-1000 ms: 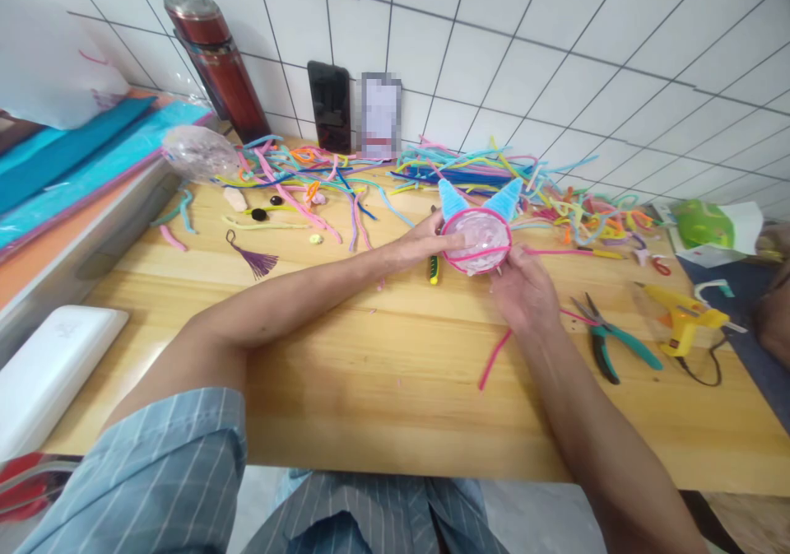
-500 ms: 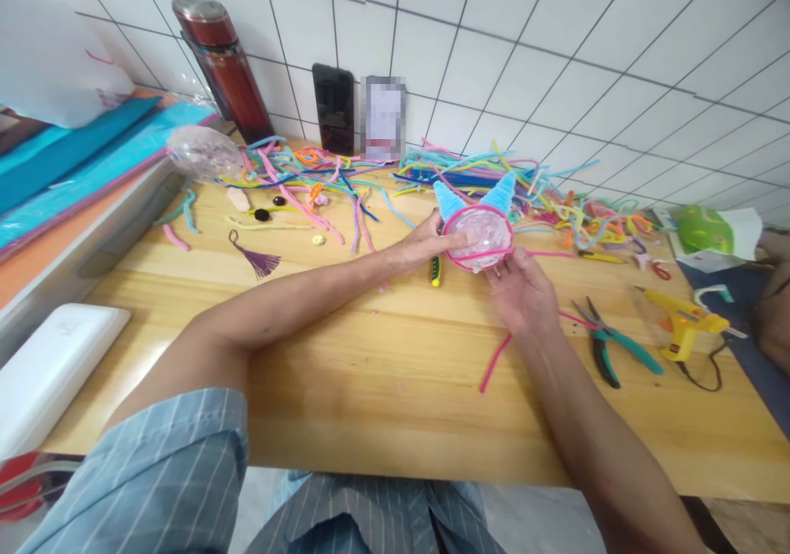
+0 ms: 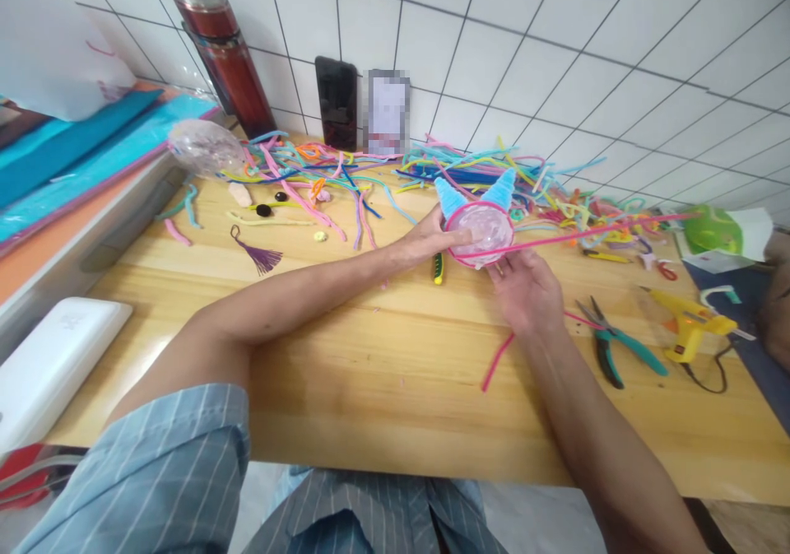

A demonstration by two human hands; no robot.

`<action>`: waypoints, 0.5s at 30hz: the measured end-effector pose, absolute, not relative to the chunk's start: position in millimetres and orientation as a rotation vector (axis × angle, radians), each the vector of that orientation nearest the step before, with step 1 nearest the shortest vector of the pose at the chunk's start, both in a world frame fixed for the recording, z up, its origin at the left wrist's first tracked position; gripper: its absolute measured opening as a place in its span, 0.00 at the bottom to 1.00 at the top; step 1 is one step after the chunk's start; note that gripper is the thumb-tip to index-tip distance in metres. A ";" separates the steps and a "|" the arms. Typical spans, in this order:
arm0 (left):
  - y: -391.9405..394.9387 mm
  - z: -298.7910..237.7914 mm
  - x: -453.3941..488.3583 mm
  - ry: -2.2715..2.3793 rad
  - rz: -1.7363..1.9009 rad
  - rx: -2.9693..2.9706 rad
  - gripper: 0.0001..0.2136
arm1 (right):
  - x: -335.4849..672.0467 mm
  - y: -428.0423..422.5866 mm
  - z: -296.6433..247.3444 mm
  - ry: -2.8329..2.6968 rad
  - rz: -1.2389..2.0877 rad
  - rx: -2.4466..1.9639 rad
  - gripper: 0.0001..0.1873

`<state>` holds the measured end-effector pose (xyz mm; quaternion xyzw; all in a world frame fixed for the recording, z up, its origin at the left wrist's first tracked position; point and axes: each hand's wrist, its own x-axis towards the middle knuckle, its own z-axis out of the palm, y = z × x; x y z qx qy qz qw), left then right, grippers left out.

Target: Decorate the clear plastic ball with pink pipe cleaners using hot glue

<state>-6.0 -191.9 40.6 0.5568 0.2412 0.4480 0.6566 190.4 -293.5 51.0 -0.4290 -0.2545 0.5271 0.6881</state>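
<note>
A round, clear ball of crumpled-looking plastic is edged with a pink pipe cleaner and carries two blue fuzzy pointed ears on top. My left hand grips its left side, thumb across the front. At the lower right edge, my right hand has its fingers curled against the underside, tips partly hidden. A long pink pipe cleaner runs from the front of the ball out to the right, above my right hand. Another pink pipe cleaner lies on the table by my right wrist.
Pliers and a yellow glue gun lie at the right. Many coloured pipe cleaners are heaped along the wall. A purple tassel, a red flask, a black phone and a white box-like device are leftward.
The pink pipe cleaner at the ball now stretches much farther right and slants upward; before, it showed lower and shorter. Both hands keep nearly the same hold on the ball.
</note>
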 end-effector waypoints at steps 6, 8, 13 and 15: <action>-191.3 44.6 -4.1 0.512 1.011 1.316 0.48 | 183.7 -298.8 59.2 -0.779 1.010 -0.965 0.14; -194.2 48.3 -4.5 0.516 1.004 1.342 0.49 | 178.9 -300.6 62.2 -0.845 0.917 -0.994 0.18; -200.4 55.6 -5.8 0.556 1.015 1.394 0.45 | 168.1 -303.2 61.1 -0.910 0.806 -1.025 0.24; -201.3 58.1 -7.4 0.566 1.004 1.429 0.39 | 167.4 -302.6 58.5 -0.908 0.787 -1.031 0.25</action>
